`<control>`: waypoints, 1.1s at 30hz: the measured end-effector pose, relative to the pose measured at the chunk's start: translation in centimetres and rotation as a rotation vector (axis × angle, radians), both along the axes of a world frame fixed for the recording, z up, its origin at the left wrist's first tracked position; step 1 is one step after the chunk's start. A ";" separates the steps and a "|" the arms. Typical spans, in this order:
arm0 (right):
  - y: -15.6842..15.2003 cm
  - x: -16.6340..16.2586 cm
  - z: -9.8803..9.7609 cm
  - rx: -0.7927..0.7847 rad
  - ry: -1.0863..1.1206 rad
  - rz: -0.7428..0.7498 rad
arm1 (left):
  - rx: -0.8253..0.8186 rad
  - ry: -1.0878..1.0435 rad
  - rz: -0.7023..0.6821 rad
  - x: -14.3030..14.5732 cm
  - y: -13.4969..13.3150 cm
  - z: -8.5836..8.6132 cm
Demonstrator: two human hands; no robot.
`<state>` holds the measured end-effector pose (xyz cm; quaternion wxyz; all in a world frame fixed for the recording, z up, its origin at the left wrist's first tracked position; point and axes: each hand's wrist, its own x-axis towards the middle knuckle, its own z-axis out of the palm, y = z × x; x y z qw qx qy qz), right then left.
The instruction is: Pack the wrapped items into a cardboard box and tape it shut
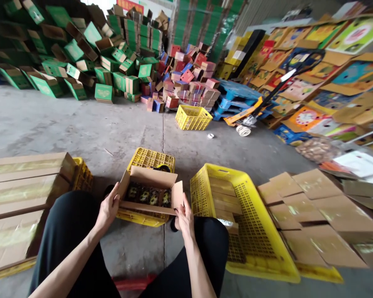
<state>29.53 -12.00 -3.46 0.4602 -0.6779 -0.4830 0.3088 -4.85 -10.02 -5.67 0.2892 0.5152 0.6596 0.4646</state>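
Note:
An open cardboard box (pixel 149 206) sits between my knees on an upturned yellow crate (pixel 151 156). Inside it, several dark packs (pixel 153 198) with yellow-green markings stand in a row. My left hand (pixel 109 208) grips the box's left end, thumb on top by the raised flap. At the opposite end, my right hand (pixel 184 216) holds the right side near the front corner, with its flap standing up. Behind the box's back flap, a black and yellow object (pixel 164 168) lies on the crate, partly hidden; it may be a tape dispenser.
To my right, a large yellow crate (pixel 261 223) holds several closed cartons (pixel 225 200). Flattened, taped cardboard (pixel 317 207) lies beyond it. Taped boxes (pixel 25 186) are stacked at left. Farther off are a yellow basket (pixel 193 117), a pallet jack (pixel 247 116) and heaped green boxes (pixel 104 92).

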 end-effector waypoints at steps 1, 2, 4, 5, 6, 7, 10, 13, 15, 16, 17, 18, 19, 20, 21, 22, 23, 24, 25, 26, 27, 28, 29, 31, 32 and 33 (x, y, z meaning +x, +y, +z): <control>0.1 -0.2 0.2 -0.015 0.004 -0.011 | 0.001 -0.001 -0.011 0.1 0.0 0.0; 0.2 -0.4 0.5 -0.030 0.007 -0.024 | 0.003 -0.002 -0.024 0.2 -0.1 0.0; 0.3 -0.6 0.8 -0.051 0.009 -0.045 | 0.006 0.005 -0.048 0.4 -0.1 0.2; 0.4 -0.6 0.9 -0.056 0.009 -0.045 | 0.003 0.016 -0.061 0.5 -0.1 0.3; 0.4 -0.6 1.0 -0.058 0.008 -0.037 | -0.002 0.026 -0.074 0.6 -0.1 0.4; 0.4 -0.6 1.0 -0.059 0.008 -0.026 | -0.005 0.034 -0.086 0.8 -0.1 0.5; 0.4 -0.5 0.8 -0.063 0.028 0.012 | 0.015 0.018 -0.097 1.2 -0.1 1.1; 0.4 -0.3 0.4 -0.059 0.030 0.025 | 0.021 -0.012 -0.106 1.5 -0.2 1.5; 0.5 -0.2 0.1 -0.045 -0.004 0.024 | 0.010 -0.002 -0.117 1.6 -0.2 1.6; 0.5 -0.3 0.0 -0.036 -0.025 0.023 | 0.008 0.010 -0.117 1.5 -0.2 1.6; 0.6 -0.3 -0.1 -0.028 -0.045 0.022 | 0.008 0.020 -0.119 1.5 -0.2 1.6; 0.6 -0.3 -0.1 -0.019 -0.063 0.021 | 0.011 0.027 -0.123 1.4 -0.2 1.5; 0.5 -0.4 -0.1 -0.013 -0.081 0.019 | 0.013 0.031 -0.127 1.3 -0.3 1.4; 0.5 -0.5 -0.1 -0.011 -0.100 0.017 | 0.013 0.032 -0.130 1.3 -0.3 1.2; 0.3 -0.6 0.0 -0.012 -0.119 0.014 | 0.010 0.029 -0.133 1.2 -0.4 1.1; 0.2 -0.7 0.2 -0.014 -0.140 0.012 | 0.006 0.024 -0.134 1.1 -0.4 0.9; 0.1 -0.8 0.3 -0.016 -0.162 0.011 | 0.000 0.019 -0.136 1.1 -0.5 0.8; -0.1 -0.9 0.5 -0.015 -0.183 0.012 | -0.006 0.019 -0.139 1.0 -0.5 0.7; -0.3 -1.0 0.7 -0.011 -0.202 0.014 | -0.012 0.023 -0.144 1.0 -0.5 0.6; -0.4 -1.1 0.9 -0.004 -0.221 0.018 | -0.014 0.030 -0.152 1.0 -0.5 0.6; -0.6 -1.3 1.1 0.002 -0.238 0.022 | -0.009 0.040 -0.161 1.0 -0.5 0.6; -0.7 -1.4 1.3 0.004 -0.253 0.027 | 0.003 0.052 -0.171 1.0 -0.5 0.6; -0.8 -1.5 1.5 0.004 -0.266 0.031 | 0.018 0.060 -0.182 1.1 -0.5 0.7; -0.9 -1.8 1.8 0.000 -0.281 0.035 | 0.050 0.073 -0.196 1.2 -0.4 0.8; -1.0 -1.9 1.9 0.001 -0.287 0.037 | 0.059 0.077 -0.200 1.2 -0.4 0.9; -1.0 -2.1 2.0 0.006 -0.296 0.042 | 0.063 0.080 -0.201 1.2 -0.3 1.0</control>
